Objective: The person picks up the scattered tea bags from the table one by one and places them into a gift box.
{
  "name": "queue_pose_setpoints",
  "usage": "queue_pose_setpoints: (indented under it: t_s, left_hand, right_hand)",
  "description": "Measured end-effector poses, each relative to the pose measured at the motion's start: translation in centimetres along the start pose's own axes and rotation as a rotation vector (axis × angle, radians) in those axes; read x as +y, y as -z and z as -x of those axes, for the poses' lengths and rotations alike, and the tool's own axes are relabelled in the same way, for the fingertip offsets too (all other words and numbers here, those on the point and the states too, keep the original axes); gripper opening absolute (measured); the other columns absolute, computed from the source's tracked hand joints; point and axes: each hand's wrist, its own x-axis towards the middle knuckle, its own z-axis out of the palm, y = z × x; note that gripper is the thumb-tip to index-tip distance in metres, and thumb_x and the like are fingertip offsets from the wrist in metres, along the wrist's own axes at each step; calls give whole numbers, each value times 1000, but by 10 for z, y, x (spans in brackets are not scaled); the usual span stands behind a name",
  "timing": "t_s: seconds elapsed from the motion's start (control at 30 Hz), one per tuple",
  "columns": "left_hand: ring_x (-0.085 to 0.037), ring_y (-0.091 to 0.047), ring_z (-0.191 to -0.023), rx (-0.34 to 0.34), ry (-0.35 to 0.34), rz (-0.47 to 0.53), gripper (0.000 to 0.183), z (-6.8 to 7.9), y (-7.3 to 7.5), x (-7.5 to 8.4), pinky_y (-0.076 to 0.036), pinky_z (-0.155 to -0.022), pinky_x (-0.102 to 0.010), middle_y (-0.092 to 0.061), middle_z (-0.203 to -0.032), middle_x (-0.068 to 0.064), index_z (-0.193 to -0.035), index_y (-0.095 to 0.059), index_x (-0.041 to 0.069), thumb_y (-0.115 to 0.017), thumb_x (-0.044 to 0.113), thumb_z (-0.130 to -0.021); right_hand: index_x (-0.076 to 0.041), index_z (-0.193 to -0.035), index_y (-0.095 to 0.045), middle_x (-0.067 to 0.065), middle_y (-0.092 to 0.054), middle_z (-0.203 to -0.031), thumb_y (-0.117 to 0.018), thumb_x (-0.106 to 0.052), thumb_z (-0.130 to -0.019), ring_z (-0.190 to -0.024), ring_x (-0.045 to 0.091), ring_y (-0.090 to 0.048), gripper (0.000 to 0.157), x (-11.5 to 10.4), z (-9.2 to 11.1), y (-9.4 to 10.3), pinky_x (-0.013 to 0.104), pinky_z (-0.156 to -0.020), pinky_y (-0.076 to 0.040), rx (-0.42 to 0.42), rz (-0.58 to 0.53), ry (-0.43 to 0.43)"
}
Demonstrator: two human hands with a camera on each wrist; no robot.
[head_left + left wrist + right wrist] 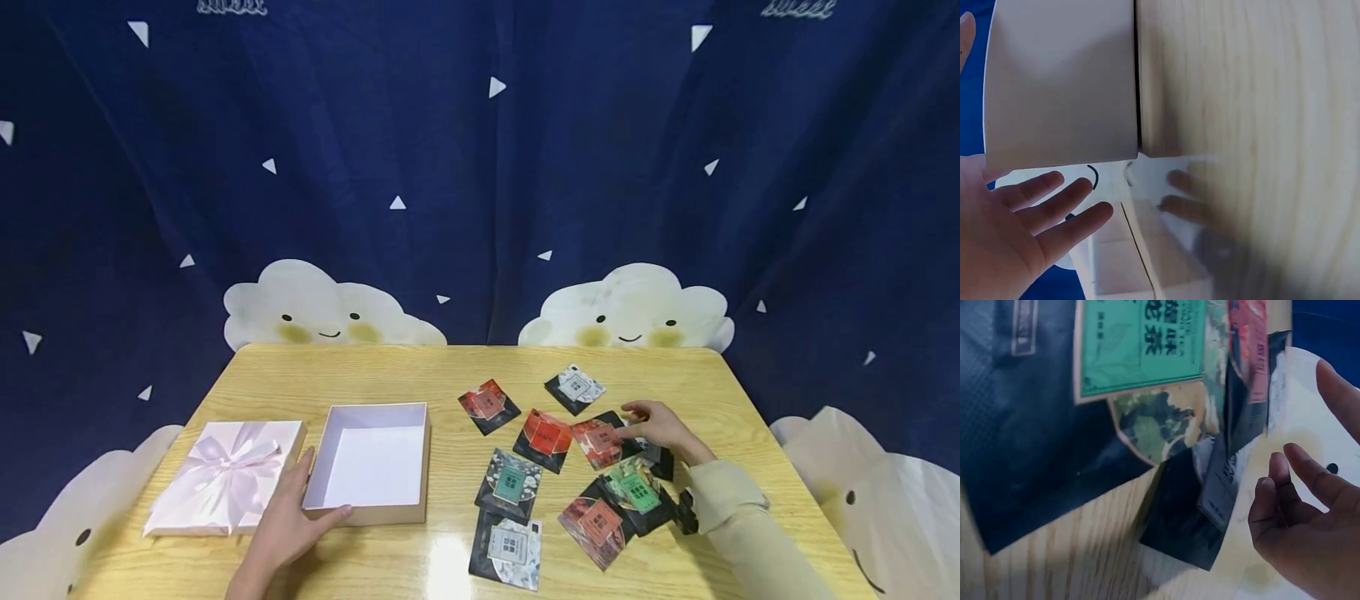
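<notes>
An uncovered white box (pixel 388 515) stands left of centre on the wooden table. My left hand (pixel 288 523) is at its near left corner, thumb by the front rim and fingers along the left side; in the left wrist view those fingers (pixel 1069 212) are spread and loosely straight. Over the right-hand group of tea sachets hovers my right hand (pixel 660 427), fingertips right at a red and black tea sachet (pixel 596 443). Its fingers (pixel 1316 472) are loosely bent and hold nothing in the right wrist view. Below it lies a green-labelled tea sachet (pixel 635 490), overlapping a dark red one (pixel 597 525).
A white lid with a ribbon bow (pixel 228 465) lies left of the box. Several more sachets are spread over the table's right half, among them a red one (pixel 544 437) and a teal-labelled one (pixel 510 483). A dark blue curtain (pixel 480 167) hangs behind the table.
</notes>
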Motion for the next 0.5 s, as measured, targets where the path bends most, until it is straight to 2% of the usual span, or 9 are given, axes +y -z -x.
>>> queue_pose_setpoints:
  t_s: [0.1,0.27,0.33,0.4,0.5]
  left_hand:
    - [-49,-34,-118,28,-25,21,98,-1,-3,-2,-30,-92,-62,-36,-132,-34,-134,-29,-13,-79,37,-66]
    - [-51,-36,-116,27,-22,27,96,-1,-6,-2,-31,-92,-61,-36,-131,-35,-134,-29,-14,-78,36,-68]
    - [-50,-37,-115,25,-14,32,95,-2,-6,-1,-32,-91,-61,-37,-131,-35,-134,-29,-14,-77,36,-68]
    - [-50,-39,-114,29,-9,34,95,-3,-7,1,-33,-91,-61,-38,-130,-35,-133,-30,-14,-78,37,-68]
    - [-50,-41,-113,33,-6,31,95,-5,-6,2,-35,-89,-61,-40,-129,-35,-133,-31,-14,-78,37,-67]
  right_hand:
    - [13,-125,-44,27,-51,-113,-75,-23,-74,-99,35,-49,70,2,-5,-4,43,-75,-47,-39,6,-34]
    - [13,-124,-44,33,-43,-124,-75,-22,-74,-111,44,-42,68,3,-10,-8,50,-83,-44,-64,26,-71]
    - [13,-122,-46,32,-46,-120,-75,-19,-74,-105,41,-46,65,3,-10,-9,48,-80,-46,-54,43,-66]
    - [13,-118,-49,28,-51,-109,-75,-15,-73,-92,35,-49,60,1,-10,-9,41,-72,-47,-34,53,-55]
    - [13,-110,-52,18,-51,-87,-74,-8,-71,-73,24,-42,50,0,-10,-10,33,-58,-39,-7,55,-33]
